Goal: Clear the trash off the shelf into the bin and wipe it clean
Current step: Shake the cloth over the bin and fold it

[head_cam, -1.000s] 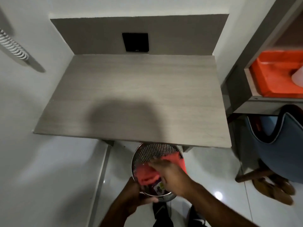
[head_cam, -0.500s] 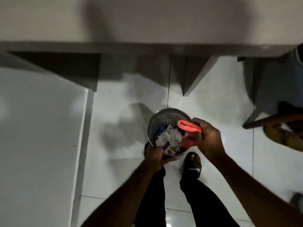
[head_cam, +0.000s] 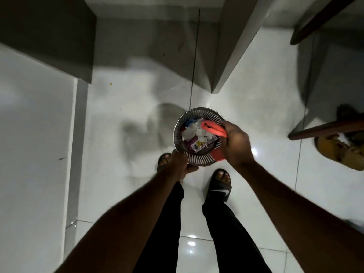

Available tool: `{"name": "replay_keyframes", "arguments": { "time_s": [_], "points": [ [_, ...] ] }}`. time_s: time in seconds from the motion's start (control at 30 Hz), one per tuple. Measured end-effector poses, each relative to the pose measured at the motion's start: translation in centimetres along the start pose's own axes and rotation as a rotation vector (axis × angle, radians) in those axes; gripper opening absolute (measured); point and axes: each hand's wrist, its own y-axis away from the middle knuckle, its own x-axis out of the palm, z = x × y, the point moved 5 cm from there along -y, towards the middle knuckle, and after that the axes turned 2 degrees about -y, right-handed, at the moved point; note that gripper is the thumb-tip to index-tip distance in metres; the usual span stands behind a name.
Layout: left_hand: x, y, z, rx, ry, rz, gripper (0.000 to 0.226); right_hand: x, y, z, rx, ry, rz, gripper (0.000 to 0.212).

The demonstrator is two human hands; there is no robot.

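Note:
A round metal mesh bin (head_cam: 199, 159) is low over the white floor in front of my feet. Crumpled white paper and a purple wrapper, the trash (head_cam: 194, 135), lie inside it. My left hand (head_cam: 178, 163) grips the bin's near rim. My right hand (head_cam: 235, 143) is at the bin's right rim, closed on an orange-red cloth (head_cam: 213, 128) that hangs over the opening. The shelf top is out of view; only its grey underside supports (head_cam: 234, 46) show above.
A dark grey panel (head_cam: 47, 34) stands at upper left beside a pale wall. Wooden chair legs (head_cam: 327, 128) and tan sandals (head_cam: 338, 149) sit at right. My feet in black slides (head_cam: 219, 185) stand just behind the bin.
The view dropped from the shelf top to the floor. The bin went down with both hands, and the cloth moved from inside the opening toward its right rim.

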Motion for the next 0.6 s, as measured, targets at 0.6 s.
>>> {"name": "replay_keyframes", "arguments": {
  "time_s": [0.6],
  "points": [
    [5.5,42.9,-27.5,0.813,-1.01,0.408,0.038,-13.0,14.0,24.2,-0.06,-0.021,-0.242,0.12]
  ]
}}
